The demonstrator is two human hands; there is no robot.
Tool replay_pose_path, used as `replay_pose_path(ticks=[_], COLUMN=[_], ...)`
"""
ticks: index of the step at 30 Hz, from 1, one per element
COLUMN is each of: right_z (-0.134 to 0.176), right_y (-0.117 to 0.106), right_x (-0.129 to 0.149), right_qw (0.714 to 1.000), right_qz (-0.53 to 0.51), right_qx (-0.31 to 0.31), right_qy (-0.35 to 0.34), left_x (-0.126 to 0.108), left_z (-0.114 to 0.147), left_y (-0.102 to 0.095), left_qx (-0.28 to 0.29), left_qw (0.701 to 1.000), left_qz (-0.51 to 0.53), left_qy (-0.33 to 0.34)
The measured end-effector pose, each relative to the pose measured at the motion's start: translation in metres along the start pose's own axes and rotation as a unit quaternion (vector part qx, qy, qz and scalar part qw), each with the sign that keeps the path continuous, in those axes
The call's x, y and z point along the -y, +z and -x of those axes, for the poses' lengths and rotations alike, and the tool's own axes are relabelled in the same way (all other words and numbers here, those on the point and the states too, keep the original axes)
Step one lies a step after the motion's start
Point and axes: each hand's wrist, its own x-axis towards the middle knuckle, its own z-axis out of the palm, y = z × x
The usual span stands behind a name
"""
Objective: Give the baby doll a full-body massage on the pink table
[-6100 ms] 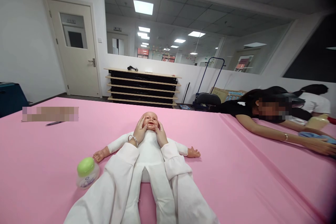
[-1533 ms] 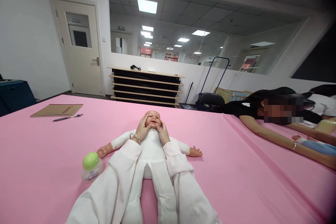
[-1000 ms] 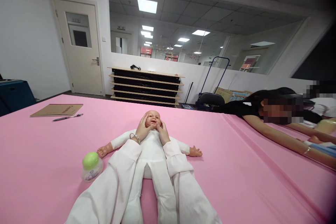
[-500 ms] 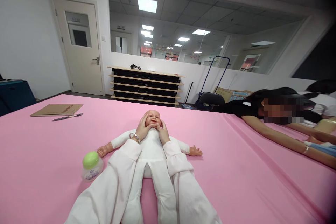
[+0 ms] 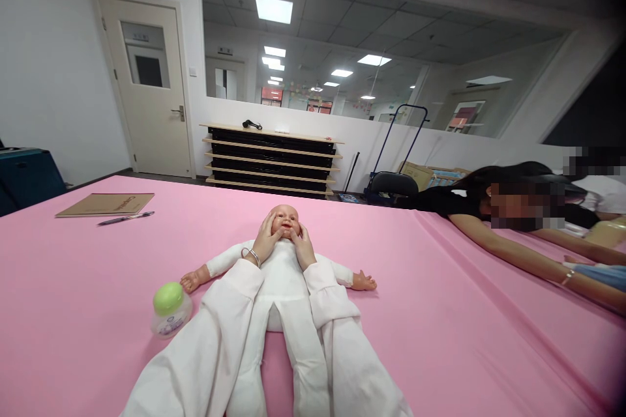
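Observation:
A baby doll (image 5: 282, 273) with a white cloth body lies on its back, arms spread and legs toward me. My left hand (image 5: 267, 240) cups one side of its head, fingers along the cheek and thumb by the mouth. On the opposite cheek rests my right hand (image 5: 304, 246), its thumb also close to the mouth. Between the thumbs the doll's face (image 5: 285, 216) shows. Both hands are closed around the head. A round jar (image 5: 170, 320) with a green lid stands beside the doll's hand at the left.
Pink cloth (image 5: 415, 313) covers the table. A brown notebook (image 5: 105, 204) and a pen (image 5: 126, 218) lie at the far left. At the right a co-worker (image 5: 489, 241) leans over the table, arms stretched across blue cloth (image 5: 604, 273). Beyond the table are stacked boards (image 5: 271, 159) and a chair (image 5: 391, 186).
My thumbs have shifted slightly upward beside the doll's mouth. At the right, the co-worker's hands and the blue cloth have moved a little. The doll and jar stay put.

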Motion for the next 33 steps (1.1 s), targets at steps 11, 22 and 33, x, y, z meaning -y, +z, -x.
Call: replay_pose_path(ticks=[11,22,33], right_z=[-0.003,-0.012,-0.005], right_y=[-0.002,-0.006,-0.005], right_x=[-0.011,-0.023,-0.011], right_qw=[0.999,0.999,1.000], right_qz=[-0.025,-0.025,-0.006], right_qx=[0.021,0.020,0.026], right_qy=[-0.002,-0.020,-0.002], left_x=[0.002,0.005,-0.008], left_z=[0.002,-0.001,0.004], left_y=[0.002,0.002,0.003], left_qx=[-0.002,0.000,0.006], left_qw=[1.000,1.000,1.000], left_qz=[-0.012,-0.010,-0.019], left_qy=[0.006,0.000,-0.014])
